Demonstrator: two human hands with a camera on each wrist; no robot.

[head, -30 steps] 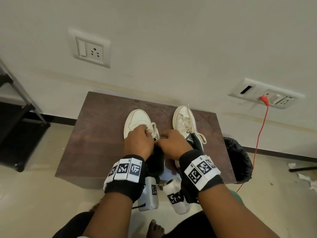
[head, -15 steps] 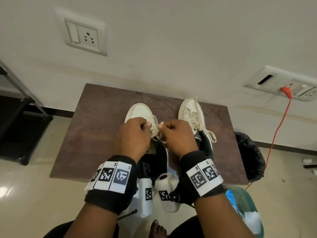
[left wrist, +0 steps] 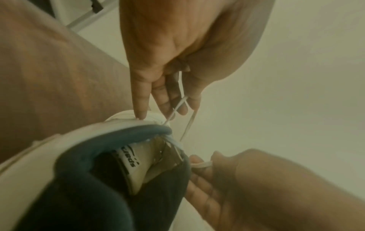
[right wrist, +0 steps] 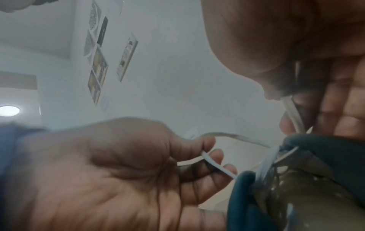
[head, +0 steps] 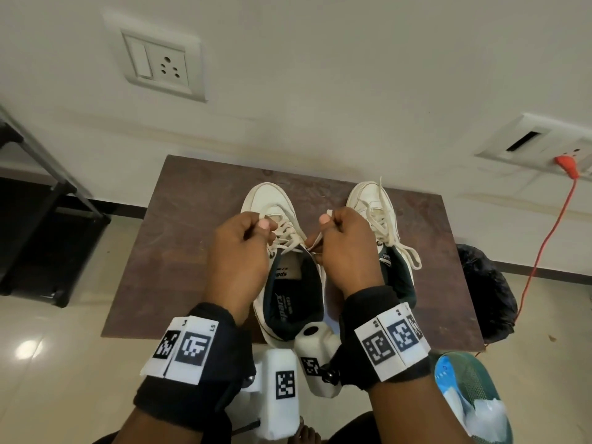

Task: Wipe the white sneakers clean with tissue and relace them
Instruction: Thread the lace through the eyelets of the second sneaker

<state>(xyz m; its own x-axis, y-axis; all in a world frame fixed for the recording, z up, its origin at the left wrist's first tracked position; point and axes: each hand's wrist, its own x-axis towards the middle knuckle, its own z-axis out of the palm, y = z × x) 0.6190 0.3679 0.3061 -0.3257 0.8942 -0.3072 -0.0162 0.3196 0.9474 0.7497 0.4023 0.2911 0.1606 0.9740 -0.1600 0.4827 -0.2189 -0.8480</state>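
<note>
Two white sneakers stand on a brown table (head: 192,245). The left sneaker (head: 269,203) has a dark green lining, and its lace (head: 288,238) is threaded through the eyelets. My left hand (head: 256,225) pinches one lace end and my right hand (head: 330,219) pinches the other, both raised just above the tongue. In the left wrist view my left hand (left wrist: 177,93) holds the lace (left wrist: 182,101) over the sneaker (left wrist: 79,156). In the right wrist view my right hand (right wrist: 292,93) grips its lace end (right wrist: 294,114). The right sneaker (head: 374,203) sits laced beside it.
A black bag (head: 483,293) stands on the floor at the table's right side. A green basket (head: 477,376) holding tissue is at the lower right. A red cable (head: 544,245) hangs from a wall socket. A dark rack (head: 32,225) stands at the left.
Both hands have lifted off the left sneaker's tongue and moved apart, drawing the two lace ends up and outward.
</note>
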